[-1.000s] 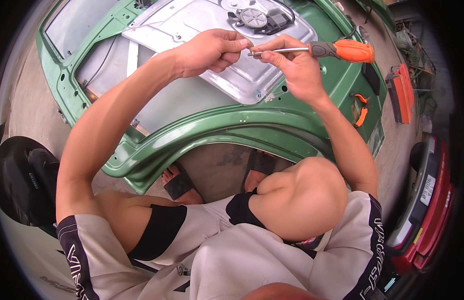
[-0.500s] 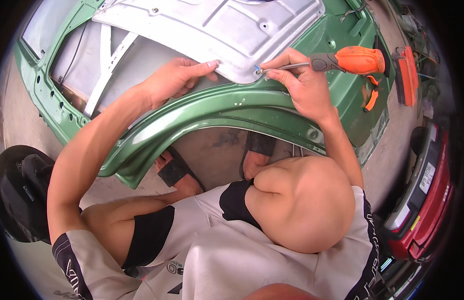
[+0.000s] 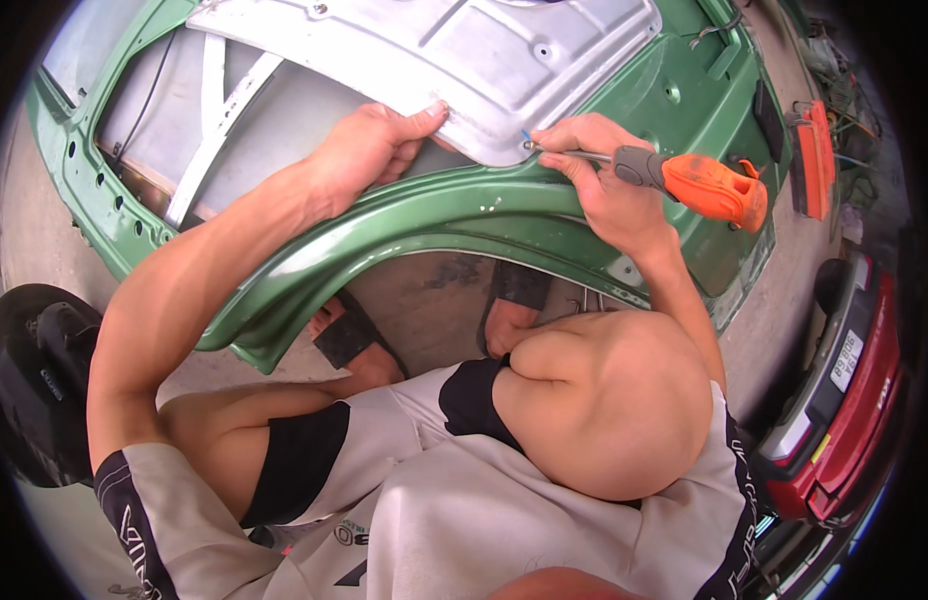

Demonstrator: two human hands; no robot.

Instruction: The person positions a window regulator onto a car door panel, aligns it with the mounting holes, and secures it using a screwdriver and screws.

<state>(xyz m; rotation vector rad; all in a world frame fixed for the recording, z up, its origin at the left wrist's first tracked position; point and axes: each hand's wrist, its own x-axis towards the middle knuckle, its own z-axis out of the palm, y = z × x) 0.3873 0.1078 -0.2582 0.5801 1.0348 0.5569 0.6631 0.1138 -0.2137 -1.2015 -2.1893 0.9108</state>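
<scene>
A silver metal panel (image 3: 464, 75) lies on a green car body panel (image 3: 424, 215). My left hand (image 3: 359, 155) is closed on the silver panel's near edge, thumb on top and fingers curled beneath. My right hand (image 3: 624, 195) pinches the shaft of a screwdriver (image 3: 699, 185) with an orange and grey handle, which points away to the right. The screwdriver's tip is at a small fastener (image 3: 528, 146) in the panel's near right corner, where a bit of blue shows beside my fingertips. Whether the tip sits in the fastener is too small to tell.
An opening with white braces (image 3: 209, 140) lies left of the silver panel. Orange-handled pliers (image 3: 746, 168) are mostly hidden behind the screwdriver handle. A long red-orange object (image 3: 813, 160) and a red car bumper (image 3: 854, 420) stand right. Something black and rounded (image 3: 44, 390) is at left.
The screwdriver handle has swung downward, toward me, and now covers most of the pliers. My left hand keeps its hold on the panel's edge. The view has shifted slightly.
</scene>
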